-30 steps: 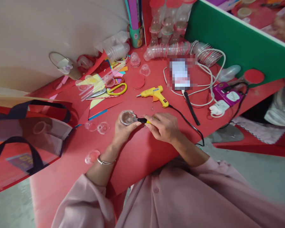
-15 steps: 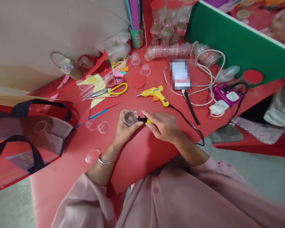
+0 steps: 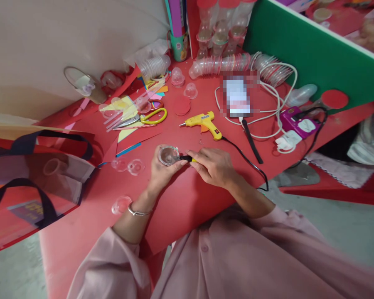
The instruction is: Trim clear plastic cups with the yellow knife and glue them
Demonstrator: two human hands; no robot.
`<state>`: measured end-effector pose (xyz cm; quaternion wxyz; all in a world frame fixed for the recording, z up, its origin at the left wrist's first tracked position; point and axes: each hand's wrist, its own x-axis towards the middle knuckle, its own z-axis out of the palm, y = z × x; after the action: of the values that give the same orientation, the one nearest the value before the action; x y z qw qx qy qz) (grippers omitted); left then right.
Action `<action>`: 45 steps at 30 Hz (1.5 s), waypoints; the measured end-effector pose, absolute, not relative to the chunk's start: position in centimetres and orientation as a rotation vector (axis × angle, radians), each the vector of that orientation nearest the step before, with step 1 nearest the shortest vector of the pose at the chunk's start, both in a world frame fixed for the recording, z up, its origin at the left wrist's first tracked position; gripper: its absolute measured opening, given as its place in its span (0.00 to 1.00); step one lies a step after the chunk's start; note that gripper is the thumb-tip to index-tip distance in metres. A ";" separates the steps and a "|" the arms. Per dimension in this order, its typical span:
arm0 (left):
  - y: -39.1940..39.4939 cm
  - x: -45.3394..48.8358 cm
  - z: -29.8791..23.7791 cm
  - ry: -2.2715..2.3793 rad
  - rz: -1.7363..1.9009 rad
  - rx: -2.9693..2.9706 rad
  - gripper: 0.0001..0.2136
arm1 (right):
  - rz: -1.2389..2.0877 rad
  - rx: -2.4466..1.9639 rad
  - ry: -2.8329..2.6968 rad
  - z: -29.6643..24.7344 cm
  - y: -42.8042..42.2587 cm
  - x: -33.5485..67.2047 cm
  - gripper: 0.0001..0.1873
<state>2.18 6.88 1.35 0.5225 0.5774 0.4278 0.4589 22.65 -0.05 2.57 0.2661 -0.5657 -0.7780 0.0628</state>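
Observation:
My left hand [image 3: 161, 171] is closed round a clear plastic cup [image 3: 168, 155], its mouth tilted up towards me. In my right hand [image 3: 214, 166] is a black and yellow cutter knife [image 3: 185, 158], gripped by its handle. The knife's front end meets the cup's rim on the right side, close to my left thumb; the blade itself is hard to make out. A yellow glue gun [image 3: 202, 123] lies on the red table just beyond both hands. Left of the cup lie clear plastic dome lids [image 3: 136, 167].
Scissors [image 3: 149, 118], straws and paper scraps lie at the back left. Stacked clear cups [image 3: 220, 65] line the back, near a phone [image 3: 237, 96] with a white cable. A purple power adapter [image 3: 297, 121] stands right. A bag [image 3: 62, 182] is at the left edge.
The cup has shifted slightly left and tilted a little in my left hand. The knife stays at its rim, with my right hand nearly still.

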 end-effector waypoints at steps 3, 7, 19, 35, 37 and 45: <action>6.9 2.1 1.5 1.017 1.090 1.385 0.28 | 0.136 -1.511 -2.087 2.4 -0.1 22.6 0.22; 6.8 2.0 1.2 1.003 1.092 1.342 0.27 | 0.099 -1.520 -2.069 2.3 -0.3 22.4 0.22; 6.9 2.2 0.3 1.038 1.072 1.262 0.31 | 0.127 -1.557 -2.054 2.5 -0.3 22.3 0.22; 6.9 2.2 0.9 1.018 1.105 1.350 0.32 | 0.069 -1.575 -2.077 2.7 -0.3 22.5 0.22; 6.8 2.2 1.1 1.027 1.114 1.381 0.32 | 0.080 -1.574 -2.079 2.7 -0.3 22.5 0.22; 6.2 2.1 1.7 1.126 1.140 1.431 0.30 | 0.105 -1.541 -2.080 2.6 -0.3 22.5 0.22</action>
<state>2.11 6.18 1.69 0.4762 0.5857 0.4609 0.4666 22.49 -0.27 2.64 0.2716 -0.5725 -0.7726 0.0392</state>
